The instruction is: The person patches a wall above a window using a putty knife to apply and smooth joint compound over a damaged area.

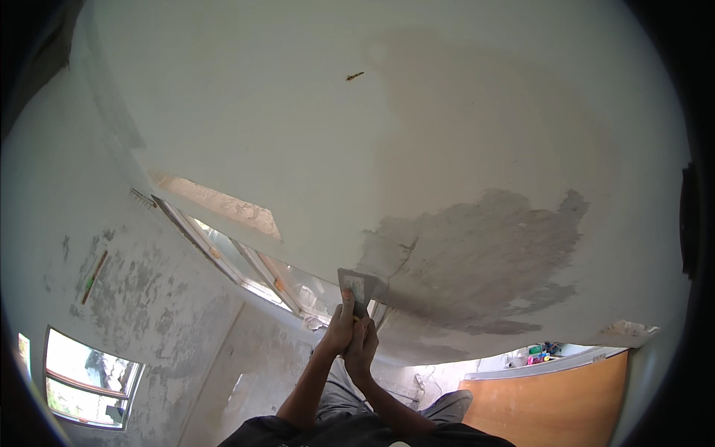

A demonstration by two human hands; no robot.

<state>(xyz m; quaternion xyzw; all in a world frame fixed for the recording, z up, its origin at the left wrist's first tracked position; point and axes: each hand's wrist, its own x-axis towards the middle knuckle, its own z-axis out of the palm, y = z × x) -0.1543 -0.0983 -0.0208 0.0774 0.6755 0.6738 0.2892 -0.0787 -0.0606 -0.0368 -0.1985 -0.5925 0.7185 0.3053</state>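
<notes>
I judge this smoothing: left hand (340, 333) and right hand (363, 349) grip the putty knife (351, 283); next stroke needs even pressure across the grey plaster patch (484, 257) to their right.

The view looks out from the person's head (the left of two side-by-side fisheyes), with straight edges bending toward its dark rim. It faces a pale plastered surface (275, 127), has the left hand (341, 329) and right hand (363, 344) close by, and spans from a window (89, 375) to an orange panel (551, 398).
</notes>
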